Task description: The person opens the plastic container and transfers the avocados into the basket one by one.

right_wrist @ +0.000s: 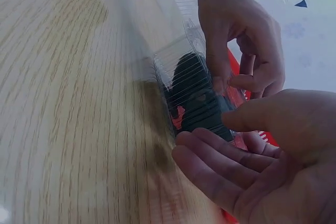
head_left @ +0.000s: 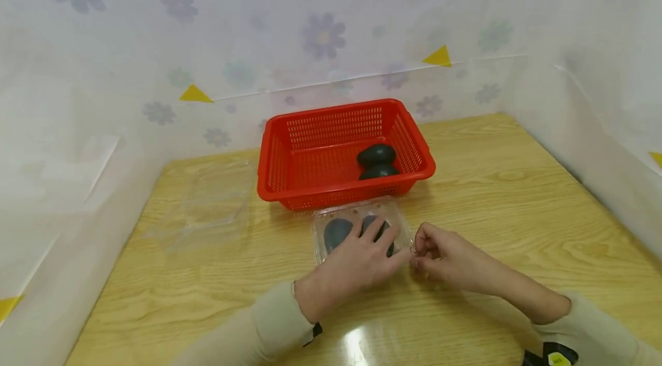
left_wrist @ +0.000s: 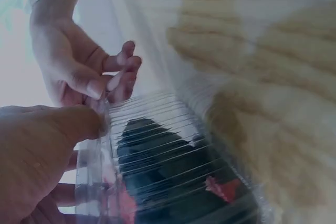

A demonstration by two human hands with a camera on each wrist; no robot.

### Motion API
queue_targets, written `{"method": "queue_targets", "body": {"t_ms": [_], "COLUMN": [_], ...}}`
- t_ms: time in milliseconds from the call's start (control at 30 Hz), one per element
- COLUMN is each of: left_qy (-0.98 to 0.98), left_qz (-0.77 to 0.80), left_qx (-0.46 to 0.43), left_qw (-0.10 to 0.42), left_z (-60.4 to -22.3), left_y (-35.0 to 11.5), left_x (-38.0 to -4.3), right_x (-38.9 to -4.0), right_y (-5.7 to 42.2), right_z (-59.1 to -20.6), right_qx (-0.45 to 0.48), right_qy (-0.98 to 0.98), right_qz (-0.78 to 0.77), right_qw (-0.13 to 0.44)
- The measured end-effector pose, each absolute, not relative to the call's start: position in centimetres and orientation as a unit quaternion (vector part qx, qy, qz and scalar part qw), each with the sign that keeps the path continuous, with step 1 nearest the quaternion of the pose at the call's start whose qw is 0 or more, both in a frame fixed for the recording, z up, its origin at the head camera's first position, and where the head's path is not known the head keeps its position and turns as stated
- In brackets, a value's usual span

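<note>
A clear plastic clamshell box (head_left: 322,218) lies on the table in front of the red basket, its lid down over two dark avocados (head_left: 337,232). My left hand (head_left: 362,262) rests on the lid with its fingers spread, its thumb at the right edge. At that same edge my right hand (head_left: 450,257) pinches the rim between thumb and curled fingers. The left wrist view shows the ribbed side of the box with a dark avocado (left_wrist: 157,166) behind it. In the right wrist view, the right thumb and fingers (right_wrist: 205,153) meet around the box's near end.
Just behind the box stands a red slotted basket (head_left: 315,188), with two more dark avocados (head_left: 376,155) in its right side. Another clear plastic box (head_left: 217,199) stands on the wooden table (head_left: 496,182) at the left. White flowered sheeting (head_left: 320,4) encloses the table.
</note>
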State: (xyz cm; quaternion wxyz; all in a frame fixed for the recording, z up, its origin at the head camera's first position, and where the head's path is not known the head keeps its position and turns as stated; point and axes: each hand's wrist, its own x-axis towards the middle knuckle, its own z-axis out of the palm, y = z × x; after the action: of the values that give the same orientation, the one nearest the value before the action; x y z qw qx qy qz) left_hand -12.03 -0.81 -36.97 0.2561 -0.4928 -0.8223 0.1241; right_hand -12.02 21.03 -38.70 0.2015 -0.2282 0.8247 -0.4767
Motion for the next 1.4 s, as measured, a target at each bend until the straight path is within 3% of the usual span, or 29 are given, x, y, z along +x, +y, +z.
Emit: {"method": "queue_targets", "body": {"t_ms": [400,867,1267,1400], "left_qy": [-0.804,-0.803,-0.828,-0.819], "left_qz": [0.122,0.127,0.135,0.13], "left_qx": [-0.498,-0.479,-0.457,-0.45], "left_qw": [0.3,0.33,0.295,0.332], "left_z": [-37.8,-36.7,-37.9,-37.8], "left_y": [0.0,-0.1,0.1,0.2], "left_x": [-11.8,-11.6,-11.9,-11.8], "right_x": [-12.8,-13.6,-14.0,-14.0], "right_y": [22.2,22.4,22.6,22.6], "right_z": [-39.2,-40.1,-40.7,-40.8], "right_qx": [-0.209,-0.169,-0.181,-0.174], "right_qy": [0.692,0.617,0.608,0.579], "right_qz": [-0.614,-0.67,-0.664,-0.686], "right_qw": [0.317,0.376,0.397,0.406]}}
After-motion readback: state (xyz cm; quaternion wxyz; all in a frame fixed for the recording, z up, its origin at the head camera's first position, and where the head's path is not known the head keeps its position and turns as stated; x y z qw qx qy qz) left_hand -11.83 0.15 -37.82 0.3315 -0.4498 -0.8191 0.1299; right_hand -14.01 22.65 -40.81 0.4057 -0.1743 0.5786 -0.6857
